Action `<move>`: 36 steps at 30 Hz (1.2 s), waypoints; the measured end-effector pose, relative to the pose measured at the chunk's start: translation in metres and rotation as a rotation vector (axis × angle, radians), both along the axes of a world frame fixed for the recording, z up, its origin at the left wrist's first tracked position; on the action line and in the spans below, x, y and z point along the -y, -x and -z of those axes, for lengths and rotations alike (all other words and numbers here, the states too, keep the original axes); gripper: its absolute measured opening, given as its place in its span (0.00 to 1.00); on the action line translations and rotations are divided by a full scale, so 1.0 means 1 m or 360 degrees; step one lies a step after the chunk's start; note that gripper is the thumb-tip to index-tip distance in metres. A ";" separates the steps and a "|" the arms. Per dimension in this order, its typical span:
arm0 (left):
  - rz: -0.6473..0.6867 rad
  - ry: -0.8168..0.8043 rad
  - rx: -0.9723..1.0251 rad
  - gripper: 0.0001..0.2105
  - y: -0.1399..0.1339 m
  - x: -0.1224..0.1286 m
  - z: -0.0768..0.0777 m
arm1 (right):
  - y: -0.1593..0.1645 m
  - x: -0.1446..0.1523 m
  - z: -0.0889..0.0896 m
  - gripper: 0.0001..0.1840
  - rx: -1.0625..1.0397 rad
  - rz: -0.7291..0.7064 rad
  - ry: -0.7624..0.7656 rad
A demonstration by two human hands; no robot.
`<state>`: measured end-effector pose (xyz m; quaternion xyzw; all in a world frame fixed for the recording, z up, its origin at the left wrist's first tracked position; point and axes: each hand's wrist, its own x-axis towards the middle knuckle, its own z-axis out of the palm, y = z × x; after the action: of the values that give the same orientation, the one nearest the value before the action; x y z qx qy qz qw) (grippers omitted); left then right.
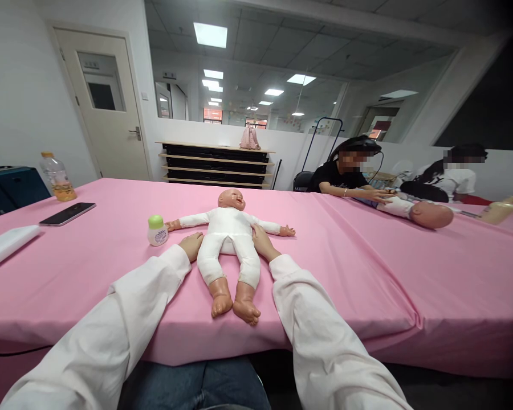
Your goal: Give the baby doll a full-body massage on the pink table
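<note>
A baby doll with a white cloth body lies on its back on the pink-covered table, its feet toward me and its arms spread wide. My left hand rests palm down at the doll's hip on the left, fingers stretched out. On the other side, my right hand lies along the doll's waist with its fingers extended against the white cloth. Neither hand lifts the doll. Close to the doll's hand on the left stands a small white jar with a green lid.
Pink cloth covers the table. At left are a phone, a drink bottle and a white flat object. To the right, a person handles another doll; a pump bottle stands beyond it.
</note>
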<state>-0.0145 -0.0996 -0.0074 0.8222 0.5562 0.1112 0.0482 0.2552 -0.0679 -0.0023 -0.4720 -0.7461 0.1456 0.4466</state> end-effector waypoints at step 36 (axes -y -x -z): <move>0.0017 -0.0053 0.0006 0.20 -0.001 0.004 -0.002 | 0.001 0.001 -0.004 0.20 -0.0014 -0.0052 0.0034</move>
<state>-0.0137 -0.1033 -0.0056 0.8255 0.5499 0.1217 0.0363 0.2542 -0.0692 0.0013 -0.4638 -0.7501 0.1630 0.4422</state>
